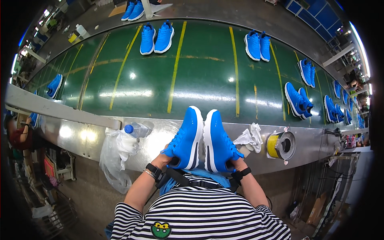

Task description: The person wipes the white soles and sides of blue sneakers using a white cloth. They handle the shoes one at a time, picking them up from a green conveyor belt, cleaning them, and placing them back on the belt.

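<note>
Two blue sneakers with white soles are held up side by side before my body, toes pointing away and soles facing each other. My left hand (pixel 161 159) is closed at the heel of the left sneaker (pixel 185 136); its fingers are partly hidden by the shoe. At the heel opening of the right sneaker (pixel 219 138), my right hand (pixel 239 163) grips from the outer side, its fingers mostly out of sight. Both shoes hang over the metal ledge (pixel 160 138), close to the green conveyor belt (pixel 204 86).
More blue pairs, such as one sneaker pair (pixel 156 39), stand along the belt. Left on the ledge are a blue-capped bottle (pixel 138 130) and a plastic bag (pixel 114 160). White cloth (pixel 252 138) and a tin (pixel 281 145) lie right. A pale rail (pixel 60 106) crosses at left.
</note>
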`<action>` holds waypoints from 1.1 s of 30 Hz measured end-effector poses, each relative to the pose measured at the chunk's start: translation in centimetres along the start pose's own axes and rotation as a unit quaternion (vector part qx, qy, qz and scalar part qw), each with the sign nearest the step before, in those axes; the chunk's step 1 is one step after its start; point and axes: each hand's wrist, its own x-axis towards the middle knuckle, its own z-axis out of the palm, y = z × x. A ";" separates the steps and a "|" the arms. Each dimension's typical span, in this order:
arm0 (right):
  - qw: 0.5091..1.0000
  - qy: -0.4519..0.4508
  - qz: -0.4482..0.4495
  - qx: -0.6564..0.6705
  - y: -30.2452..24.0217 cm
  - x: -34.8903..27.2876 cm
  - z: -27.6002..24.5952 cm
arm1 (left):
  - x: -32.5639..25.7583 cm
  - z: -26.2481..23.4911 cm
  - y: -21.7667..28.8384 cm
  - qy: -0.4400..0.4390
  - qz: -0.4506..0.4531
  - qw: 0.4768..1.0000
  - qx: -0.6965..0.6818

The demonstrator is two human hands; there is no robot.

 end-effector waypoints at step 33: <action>0.999 -0.006 -0.020 -0.031 -4.3 -1.7 2.6 | -4.1 -1.6 2.8 0.011 0.074 0.985 0.157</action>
